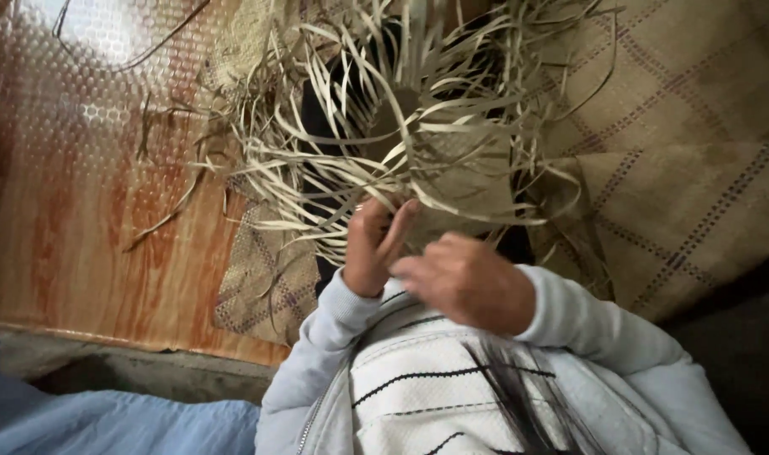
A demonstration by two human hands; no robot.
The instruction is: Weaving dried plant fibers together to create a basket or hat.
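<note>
holding item one, your left hand (373, 246): fingers curled, pinching pale strips of the half-woven straw piece (418, 143). item two, your right hand (464, 282): loosely curled against the same piece, just beside the left; whether it grips a strip you cannot tell. the piece rises above both hands, loose ends fanning outward. item three, woven mat (679, 160), spread under and right of it. item four, orange patterned floor covering (73, 194), along the mat's left edge.

You see dry, matt straw strips (418, 126), a coarse woven mat (688, 152), glossy embossed flooring (73, 194) and soft cloth sleeves (570, 316).
</note>
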